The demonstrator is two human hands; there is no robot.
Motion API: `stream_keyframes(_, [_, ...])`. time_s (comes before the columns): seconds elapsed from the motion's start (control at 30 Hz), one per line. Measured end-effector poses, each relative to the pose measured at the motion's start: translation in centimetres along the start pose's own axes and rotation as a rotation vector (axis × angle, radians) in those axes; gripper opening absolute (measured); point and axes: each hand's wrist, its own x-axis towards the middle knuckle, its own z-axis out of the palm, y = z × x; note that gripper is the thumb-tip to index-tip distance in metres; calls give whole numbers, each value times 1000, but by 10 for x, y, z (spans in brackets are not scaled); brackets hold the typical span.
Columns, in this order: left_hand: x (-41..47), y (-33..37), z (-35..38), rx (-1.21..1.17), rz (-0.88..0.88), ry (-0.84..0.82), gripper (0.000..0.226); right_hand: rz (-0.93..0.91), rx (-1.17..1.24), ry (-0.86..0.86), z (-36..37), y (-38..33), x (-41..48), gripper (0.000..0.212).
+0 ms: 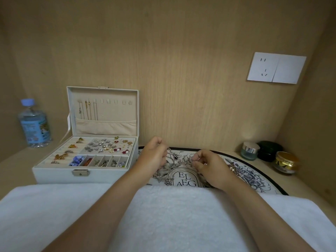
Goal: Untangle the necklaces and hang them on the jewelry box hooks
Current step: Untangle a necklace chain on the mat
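A white jewelry box (54, 174) stands open at the left, its lid upright with a row of hooks (116, 102). Three thin chains (88, 110) hang from the leftmost hooks; the other hooks are bare. My left hand (154, 155) and my right hand (209, 164) are raised over a round flower-printed tray (254, 176). Both pinch a silver necklace (173, 157), which stretches between them and trails down onto the tray. More tangled jewelry (233, 166) lies on the tray behind my right hand.
A water bottle (33, 124) stands at the far left. Three small jars (250, 150) (270, 150) (286, 161) sit at the right by the wall. A white towel (172, 219) covers the near edge. A wall socket (276, 70) is mounted on the wooden back panel.
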Motion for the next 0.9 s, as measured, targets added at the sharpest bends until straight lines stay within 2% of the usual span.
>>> stream_keyframes(0.07, [-1, -1, -7, 361, 176, 4, 14, -90, 19, -49, -2, -2, -2, 19])
stream_keyframes(0.13, [-2, -1, -13, 583, 294, -26, 12, -153, -8, -115, -3, -3, -3, 27])
stream_keyframes(0.2, [-4, 1, -19, 673, 295, -80, 27, -136, -65, -174, -3, -4, -3, 30])
stream_keyframes(0.3, [1, 6, -24, 947, 326, -147, 52, -86, -165, -191, -1, -5, -2, 24])
stream_keyframes(0.4, [2, 15, -22, 1100, 361, -181, 28, -74, -233, -202, -1, -9, -3, 15])
stream_keyframes(0.5, [1, 14, -20, 888, 371, -106, 17, -56, -175, -190, 0, -12, -4, 7])
stream_keyframes(0.6, [-3, 10, -12, 558, 264, -24, 17, -63, -144, -191, 3, -16, -6, 20])
stream_keyframes(0.7, [-7, 8, 3, 211, 34, -53, 21, -76, -80, -239, 7, -20, -10, 28])
stream_keyframes(0.73, [-8, 9, 7, 151, 1, -74, 21, -84, -59, -266, 7, -21, -11, 25])
stream_keyframes(0.83, [-6, 7, 13, -48, -52, -147, 22, -76, -25, -281, 7, -20, -13, 38])
stream_keyframes(0.9, [-5, 9, 14, -141, -80, -172, 21, -47, 144, -296, 8, -23, -15, 27])
